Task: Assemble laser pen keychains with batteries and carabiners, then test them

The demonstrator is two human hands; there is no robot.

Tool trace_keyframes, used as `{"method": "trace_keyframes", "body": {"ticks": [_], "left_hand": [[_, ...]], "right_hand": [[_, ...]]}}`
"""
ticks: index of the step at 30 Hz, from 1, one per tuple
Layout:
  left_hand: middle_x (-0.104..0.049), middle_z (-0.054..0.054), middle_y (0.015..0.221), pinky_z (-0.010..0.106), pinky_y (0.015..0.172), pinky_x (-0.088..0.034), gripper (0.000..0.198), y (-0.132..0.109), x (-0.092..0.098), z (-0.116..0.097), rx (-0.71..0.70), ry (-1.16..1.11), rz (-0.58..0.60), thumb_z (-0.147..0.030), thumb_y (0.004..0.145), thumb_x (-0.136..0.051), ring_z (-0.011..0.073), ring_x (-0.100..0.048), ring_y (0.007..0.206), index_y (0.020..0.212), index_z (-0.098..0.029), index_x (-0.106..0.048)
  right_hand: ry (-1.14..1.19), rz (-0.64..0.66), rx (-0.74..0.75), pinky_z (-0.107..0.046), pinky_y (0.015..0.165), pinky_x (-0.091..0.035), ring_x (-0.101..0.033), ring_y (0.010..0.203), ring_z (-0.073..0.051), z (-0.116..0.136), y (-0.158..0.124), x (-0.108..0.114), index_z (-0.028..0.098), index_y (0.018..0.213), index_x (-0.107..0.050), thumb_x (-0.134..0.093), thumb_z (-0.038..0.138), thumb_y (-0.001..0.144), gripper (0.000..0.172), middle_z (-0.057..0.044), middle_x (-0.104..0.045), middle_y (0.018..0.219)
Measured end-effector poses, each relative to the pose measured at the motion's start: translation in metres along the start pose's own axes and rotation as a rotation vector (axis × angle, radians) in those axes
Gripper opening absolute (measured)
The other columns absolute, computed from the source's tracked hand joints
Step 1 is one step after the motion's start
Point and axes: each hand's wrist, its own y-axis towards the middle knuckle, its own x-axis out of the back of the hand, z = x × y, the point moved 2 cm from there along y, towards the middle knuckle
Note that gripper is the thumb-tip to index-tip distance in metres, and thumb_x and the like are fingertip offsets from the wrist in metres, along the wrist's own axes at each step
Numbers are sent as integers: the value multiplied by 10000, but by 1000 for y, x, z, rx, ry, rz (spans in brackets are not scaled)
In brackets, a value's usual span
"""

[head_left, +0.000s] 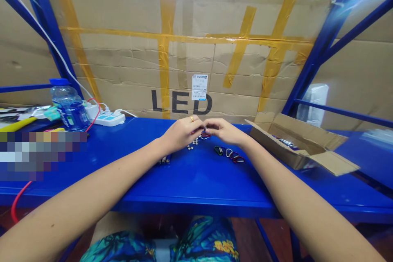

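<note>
My left hand, with a ring on one finger, and my right hand meet above the middle of the blue table. Both are closed in a pinch, fingertips nearly touching, on something small that I cannot make out. Just beneath the fingertips shows a bit of red and silver, perhaps a carabiner. Small silver metal pieces lie scattered under my left hand. A row of coloured carabiners rests below my right hand. Several dark slim rods with metal ends lie by my left wrist, partly hidden behind the forearm.
An open cardboard box with small items inside stands at the right. On the left are a blue-capped bottle, a white power strip and a red cable. A large taped cardboard sheet closes off the back between blue posts.
</note>
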Motion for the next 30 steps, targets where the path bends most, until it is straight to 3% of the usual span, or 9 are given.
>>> {"method": "trace_keyframes", "body": {"ticks": [8, 15, 20, 24, 30], "left_hand": [[-620, 86, 939, 271, 707, -493, 261, -1, 1, -1, -63, 153, 57, -263, 978, -409, 150, -592, 824, 1015, -172, -651], [-632, 92, 969, 275, 711, -492, 262, -1, 4, -1, -84, 179, 68, -271, 963, -430, 165, -589, 862, 1064, -181, -654], [-621, 78, 930, 285, 685, -480, 248, 0, 4, -4, -56, 232, 137, -267, 943, -447, 177, -574, 841, 1047, -190, -659], [-617, 66, 902, 289, 691, -470, 234, 1, 3, -4, -15, 217, 180, -264, 940, -454, 178, -573, 833, 1033, -192, -656], [-609, 40, 843, 286, 704, -457, 206, 2, 2, -1, 19, 119, 153, -268, 938, -476, 162, -567, 801, 986, -190, -660]], "right_hand": [[42, 15, 15, -346, 827, -439, -549, 823, -158, -6, 1, 2, 159, 911, -608, -583, 211, 822, 106, -7, -604, 843], [19, 19, 43, -351, 825, -434, -543, 829, -168, -8, 1, 5, 161, 894, -617, -599, 249, 823, 115, -15, -610, 845], [21, 43, 43, -372, 852, -434, -560, 846, -187, -15, 3, 4, 167, 865, -623, -605, 254, 818, 101, -22, -630, 846], [36, 33, 29, -373, 858, -442, -575, 862, -191, -19, 4, 1, 174, 843, -616, -591, 206, 808, 54, -19, -640, 842], [98, 14, 16, -383, 862, -463, -598, 845, -188, -21, 4, -3, 179, 814, -600, -593, 170, 797, 20, -13, -633, 816]]}}
